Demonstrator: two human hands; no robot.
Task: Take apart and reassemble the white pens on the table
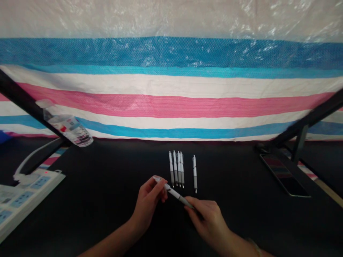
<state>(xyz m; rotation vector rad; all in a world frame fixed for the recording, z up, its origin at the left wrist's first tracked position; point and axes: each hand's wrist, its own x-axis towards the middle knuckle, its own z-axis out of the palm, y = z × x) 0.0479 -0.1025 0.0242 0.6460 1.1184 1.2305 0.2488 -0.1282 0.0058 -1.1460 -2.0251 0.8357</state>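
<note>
A white ballpoint pen (174, 193) with a grey grip slants between my two hands above the black table (112, 210). My left hand (149, 195) pinches its upper, clip end between thumb and fingers. At the grey tip end, the thumb and fingers of my right hand (207, 216) close around the pen and hide its point. Just beyond my hands lies a row of several matching pens (175, 169), side by side with tips toward me. One more such pen (194, 174) lies apart to their right.
At the left are a white power strip (34, 192) with a plugged-in cable and a clear plastic bottle (70, 128). A dark phone (285, 175) rests at the right beside a black metal bar (308, 119). Behind the table hangs a striped plastic sheet (171, 105).
</note>
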